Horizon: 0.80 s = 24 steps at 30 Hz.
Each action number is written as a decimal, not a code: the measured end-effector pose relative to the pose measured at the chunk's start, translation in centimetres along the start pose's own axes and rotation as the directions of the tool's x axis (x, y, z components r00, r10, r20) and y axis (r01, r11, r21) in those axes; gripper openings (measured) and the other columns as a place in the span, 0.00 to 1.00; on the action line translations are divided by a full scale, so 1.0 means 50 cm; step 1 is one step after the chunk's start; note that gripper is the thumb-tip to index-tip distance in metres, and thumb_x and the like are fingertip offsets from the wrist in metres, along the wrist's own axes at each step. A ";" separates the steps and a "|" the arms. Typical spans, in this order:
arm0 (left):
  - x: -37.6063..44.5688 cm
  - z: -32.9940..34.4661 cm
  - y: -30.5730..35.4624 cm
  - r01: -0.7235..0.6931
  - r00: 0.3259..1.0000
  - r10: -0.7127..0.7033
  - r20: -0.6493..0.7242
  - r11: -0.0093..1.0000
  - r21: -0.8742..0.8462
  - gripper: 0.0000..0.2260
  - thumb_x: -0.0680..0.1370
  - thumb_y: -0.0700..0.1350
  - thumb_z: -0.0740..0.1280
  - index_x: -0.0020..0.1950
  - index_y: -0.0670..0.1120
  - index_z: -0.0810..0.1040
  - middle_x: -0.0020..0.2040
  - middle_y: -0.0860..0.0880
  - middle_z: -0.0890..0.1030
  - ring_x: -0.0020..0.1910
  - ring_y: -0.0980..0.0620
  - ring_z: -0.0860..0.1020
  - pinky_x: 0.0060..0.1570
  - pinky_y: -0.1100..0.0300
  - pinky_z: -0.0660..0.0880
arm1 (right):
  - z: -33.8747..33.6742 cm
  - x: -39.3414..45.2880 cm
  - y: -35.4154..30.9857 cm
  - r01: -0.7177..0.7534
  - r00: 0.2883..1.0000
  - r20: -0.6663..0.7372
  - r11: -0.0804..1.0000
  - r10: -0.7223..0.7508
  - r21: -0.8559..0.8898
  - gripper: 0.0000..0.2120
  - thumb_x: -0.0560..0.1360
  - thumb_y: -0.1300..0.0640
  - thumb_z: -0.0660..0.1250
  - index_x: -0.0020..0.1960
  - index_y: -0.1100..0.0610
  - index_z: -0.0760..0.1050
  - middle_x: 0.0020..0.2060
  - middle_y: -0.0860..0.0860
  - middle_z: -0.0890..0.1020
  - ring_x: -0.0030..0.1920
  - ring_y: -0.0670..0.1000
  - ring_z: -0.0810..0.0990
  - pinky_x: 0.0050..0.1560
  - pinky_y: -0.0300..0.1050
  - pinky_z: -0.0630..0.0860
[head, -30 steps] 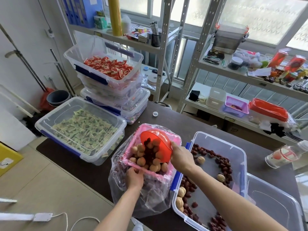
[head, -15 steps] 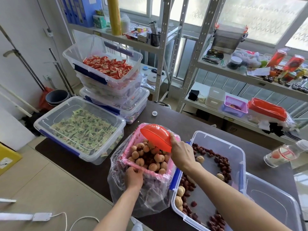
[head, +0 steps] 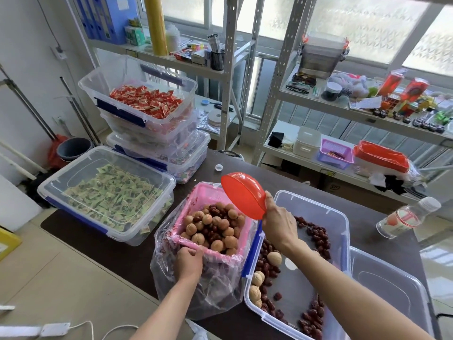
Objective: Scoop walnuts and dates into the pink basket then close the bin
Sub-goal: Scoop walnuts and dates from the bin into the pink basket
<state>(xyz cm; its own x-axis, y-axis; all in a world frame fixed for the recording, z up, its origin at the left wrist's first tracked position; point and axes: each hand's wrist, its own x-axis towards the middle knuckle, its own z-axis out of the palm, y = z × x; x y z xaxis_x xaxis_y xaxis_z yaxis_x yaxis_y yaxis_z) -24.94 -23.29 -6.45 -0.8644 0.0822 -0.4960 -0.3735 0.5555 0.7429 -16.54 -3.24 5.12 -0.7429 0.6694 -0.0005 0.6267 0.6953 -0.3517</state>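
The pink basket (head: 196, 192), lined with a clear plastic bag (head: 215, 285), is heaped with walnuts and dates (head: 215, 227). My left hand (head: 188, 262) grips its near rim. My right hand (head: 279, 224) holds a red scoop (head: 242, 193) by the handle, raised above the basket's right side and turned bottom up. To the right stands the open clear bin (head: 343, 231) with blue latches, holding scattered dates (head: 316, 235) and a few walnuts (head: 274, 258). A clear bin lid (head: 392, 285) lies at its right.
A clear bin of green packets (head: 107, 195) sits at the left. Stacked bins with red packets (head: 144, 101) stand behind it. A plastic bottle (head: 404, 217) lies at the table's right. Metal shelving (head: 269, 94) with clutter runs along the back. A white bottle cap (head: 218, 167) lies on the table.
My right hand has lifted the red scoop up and to the right, out of the basket, after tipping its load in. My left hand has stayed on the basket's rim.
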 end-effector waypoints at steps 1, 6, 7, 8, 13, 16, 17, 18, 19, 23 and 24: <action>-0.008 -0.002 0.006 -0.016 1.000 0.016 -0.004 1.000 0.008 0.10 0.75 0.48 0.69 0.40 0.41 0.80 0.40 0.43 0.83 0.43 0.41 0.81 0.47 0.51 0.78 | -0.006 -0.003 0.011 -0.008 1.000 -0.017 0.999 0.008 0.033 0.30 0.77 0.60 0.59 0.77 0.51 0.54 0.40 0.57 0.83 0.39 0.59 0.82 0.42 0.53 0.78; -0.053 0.008 0.050 -0.153 0.988 0.151 0.030 0.986 0.066 0.13 0.75 0.51 0.69 0.36 0.44 0.78 0.36 0.47 0.81 0.38 0.45 0.78 0.37 0.57 0.69 | -0.036 -0.013 0.093 -0.100 0.990 -0.091 0.990 0.109 0.099 0.30 0.75 0.61 0.60 0.75 0.51 0.58 0.41 0.61 0.83 0.40 0.64 0.81 0.41 0.55 0.78; -0.062 0.016 0.059 -0.187 0.981 0.185 0.054 0.981 0.050 0.12 0.75 0.51 0.69 0.37 0.44 0.77 0.38 0.47 0.81 0.39 0.45 0.78 0.38 0.57 0.70 | -0.042 -0.014 0.113 -0.128 0.985 -0.102 0.987 0.138 0.098 0.30 0.74 0.62 0.60 0.75 0.51 0.58 0.42 0.63 0.83 0.42 0.65 0.81 0.41 0.54 0.77; -0.071 0.023 0.068 -0.223 0.972 0.220 0.077 0.974 0.027 0.11 0.75 0.50 0.70 0.38 0.43 0.78 0.38 0.47 0.80 0.40 0.46 0.79 0.39 0.56 0.71 | -0.049 -0.016 0.134 -0.157 0.979 -0.112 0.983 0.168 0.099 0.31 0.74 0.62 0.59 0.75 0.51 0.58 0.44 0.64 0.83 0.43 0.66 0.81 0.41 0.54 0.75; -0.111 0.069 0.094 -0.349 0.902 0.334 0.272 0.937 0.007 0.06 0.76 0.49 0.69 0.41 0.48 0.80 0.40 0.48 0.84 0.42 0.50 0.82 0.45 0.53 0.80 | -0.078 -0.039 0.234 -0.284 0.947 -0.140 0.957 0.290 0.060 0.32 0.74 0.62 0.60 0.76 0.52 0.58 0.50 0.66 0.82 0.48 0.68 0.81 0.45 0.54 0.74; -0.121 0.094 0.091 -0.406 0.853 0.367 0.371 0.914 0.029 0.05 0.75 0.49 0.70 0.45 0.49 0.82 0.45 0.48 0.83 0.44 0.49 0.82 0.49 0.50 0.82 | -0.081 -0.065 0.279 -0.321 0.939 -0.140 0.947 0.314 -0.027 0.32 0.73 0.63 0.60 0.76 0.52 0.58 0.48 0.65 0.83 0.47 0.67 0.81 0.44 0.53 0.73; -0.126 0.100 0.091 -0.417 0.844 0.371 0.388 0.908 0.038 0.06 0.75 0.48 0.71 0.47 0.47 0.82 0.46 0.49 0.83 0.45 0.50 0.82 0.50 0.50 0.82 | -0.078 -0.075 0.291 -0.324 0.940 -0.131 0.944 0.314 -0.061 0.32 0.73 0.63 0.60 0.76 0.53 0.58 0.47 0.65 0.83 0.47 0.66 0.82 0.44 0.53 0.73; -0.132 0.106 0.093 -0.427 0.839 0.373 0.397 0.902 0.054 0.07 0.75 0.48 0.71 0.48 0.45 0.83 0.46 0.49 0.83 0.46 0.51 0.82 0.52 0.51 0.81 | -0.072 -0.083 0.301 -0.328 0.942 -0.114 0.940 0.316 -0.100 0.32 0.73 0.63 0.59 0.76 0.53 0.57 0.48 0.64 0.83 0.47 0.66 0.82 0.45 0.53 0.73; -0.136 0.111 0.091 -0.434 0.835 0.371 0.406 0.898 0.073 0.08 0.75 0.48 0.71 0.50 0.45 0.83 0.46 0.49 0.84 0.47 0.51 0.82 0.54 0.52 0.80 | -0.066 -0.089 0.310 -0.333 0.942 -0.096 0.933 0.322 -0.135 0.32 0.73 0.62 0.59 0.76 0.54 0.56 0.48 0.64 0.83 0.48 0.65 0.82 0.45 0.52 0.73; -0.144 0.123 0.084 -0.484 0.825 0.375 0.423 0.855 0.187 0.12 0.74 0.49 0.72 0.54 0.46 0.83 0.50 0.49 0.85 0.51 0.52 0.82 0.56 0.54 0.78 | -0.038 -0.097 0.323 -0.345 0.937 -0.019 0.914 0.350 -0.213 0.30 0.74 0.62 0.58 0.74 0.57 0.54 0.48 0.60 0.83 0.49 0.62 0.82 0.43 0.50 0.71; -0.145 0.124 0.082 -0.487 0.828 0.373 0.419 0.849 0.206 0.12 0.74 0.49 0.72 0.54 0.46 0.83 0.50 0.49 0.85 0.51 0.51 0.82 0.56 0.54 0.79 | -0.031 -0.097 0.322 -0.346 0.934 0.009 0.913 0.356 -0.218 0.30 0.74 0.60 0.58 0.75 0.57 0.53 0.49 0.60 0.83 0.50 0.62 0.82 0.45 0.51 0.72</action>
<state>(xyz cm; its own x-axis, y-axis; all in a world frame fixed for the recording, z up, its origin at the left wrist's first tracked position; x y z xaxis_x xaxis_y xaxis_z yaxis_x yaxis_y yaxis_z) -18.12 -16.47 -2.61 -0.7136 0.6224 -0.3216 0.1734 0.6016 0.7797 -2.48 5.14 0.91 -0.4728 0.8709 -0.1339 0.8802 0.4599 -0.1171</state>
